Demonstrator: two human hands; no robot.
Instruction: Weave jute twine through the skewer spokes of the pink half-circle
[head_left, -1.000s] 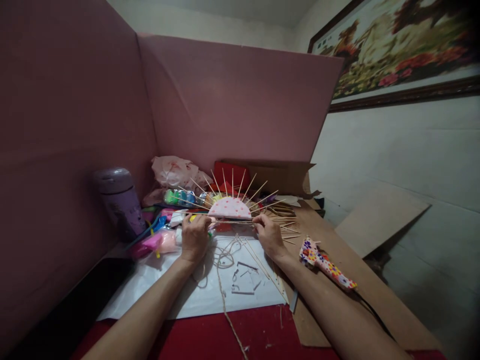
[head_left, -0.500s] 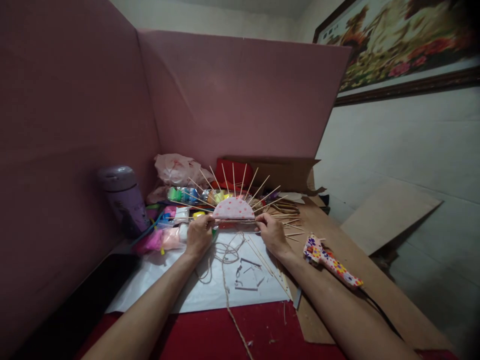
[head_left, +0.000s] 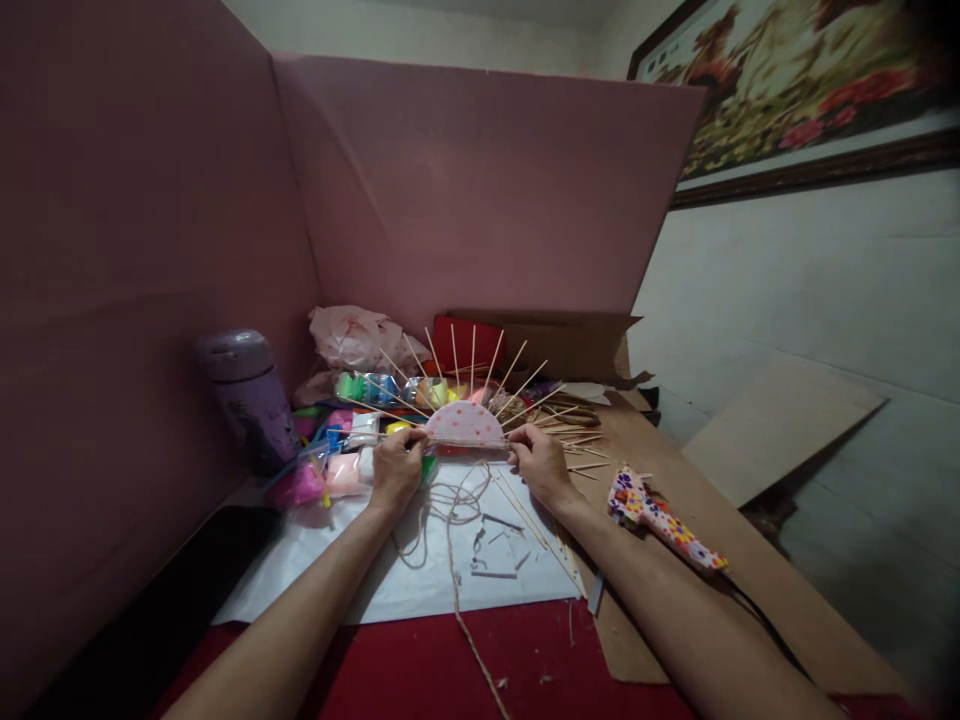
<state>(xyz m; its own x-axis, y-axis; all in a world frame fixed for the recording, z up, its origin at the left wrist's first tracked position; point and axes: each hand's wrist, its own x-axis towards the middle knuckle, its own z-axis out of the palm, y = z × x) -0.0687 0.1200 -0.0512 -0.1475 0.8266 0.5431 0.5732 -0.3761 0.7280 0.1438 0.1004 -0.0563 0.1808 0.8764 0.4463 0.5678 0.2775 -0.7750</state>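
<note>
Above the white sheet, a pink half-disc (head_left: 465, 424) with red dots stands with its curved side up, thin wooden sticks (head_left: 454, 352) fanning out from behind it. My left hand (head_left: 398, 464) pinches its lower left corner, fingers closed. At the lower right corner my right hand (head_left: 541, 462) pinches likewise. A thin cord-like strip runs along the straight edge between both hands; whether it is attached I cannot tell. Below lies loose twine (head_left: 452, 540), one strand trailing over the red cloth.
A purple bottle (head_left: 249, 400) stands left, beside bagged coloured clay (head_left: 345, 474). A flowered glue gun (head_left: 664, 518) lies on cardboard (head_left: 757, 600) at right. Loose sticks and dark scraps (head_left: 495, 574) lie on the white sheet (head_left: 300, 590). Pink panels (head_left: 480, 190) rise behind.
The half-disc and its sticks have tilted and shifted slightly, the stick tips moving right. The strip between my hands now sits closer against the straight edge. Both hands keep their pinch.
</note>
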